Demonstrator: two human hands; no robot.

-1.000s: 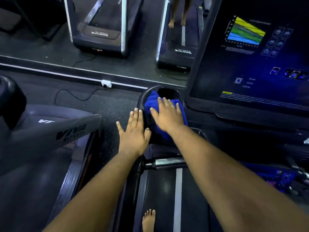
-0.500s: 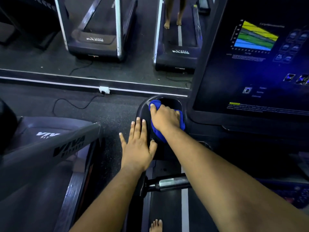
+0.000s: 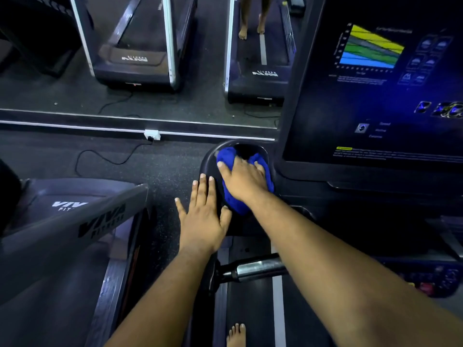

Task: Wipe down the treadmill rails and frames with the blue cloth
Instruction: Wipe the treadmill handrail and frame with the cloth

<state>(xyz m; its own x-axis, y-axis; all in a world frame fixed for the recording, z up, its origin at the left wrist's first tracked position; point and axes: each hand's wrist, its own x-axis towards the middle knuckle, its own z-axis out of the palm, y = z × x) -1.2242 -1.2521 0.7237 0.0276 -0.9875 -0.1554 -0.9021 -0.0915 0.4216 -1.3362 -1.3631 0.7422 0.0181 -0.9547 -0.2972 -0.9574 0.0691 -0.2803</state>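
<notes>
at six o'clock, nearest of all, a bare foot (image 3: 236, 334) stands on the dark belt (image 3: 253, 309) of the treadmill, beside the belt's pale stripe. just above it, a metal handlebar (image 3: 255, 269) crosses the belt, partly hidden under the right forearm. both forearms reach up from the bottom edge toward the middle.

the left hand (image 3: 203, 219) lies flat near the centre, fingers straight and a little spread, holding nothing; its fingertips and thumb touch the left edge of the black cup holder (image 3: 208, 166). at about one o'clock from it, the right hand (image 3: 244, 180) presses down on the blue cloth (image 3: 235, 204), fingers curved over the bunched fabric with the index finger stretched toward the rim. the cloth sits in and over the cup holder, bulging out at eleven o'clock of the hand and trailing down toward the wrist.

at three o'clock the big console screen (image 3: 375, 96) glows with a coloured graph, touching the cup holder's right side. at nine o'clock a neighbouring machine's grey frame (image 3: 75, 221) shows "viva" lettering.

farther off, a white plug (image 3: 152, 134) sits at the foot of a mirror (image 3: 75, 96), a black cable (image 3: 105, 159) looping from it across the floor. at twelve o'clock the mirror shows treadmills and a person's bare legs (image 3: 251, 18).
</notes>
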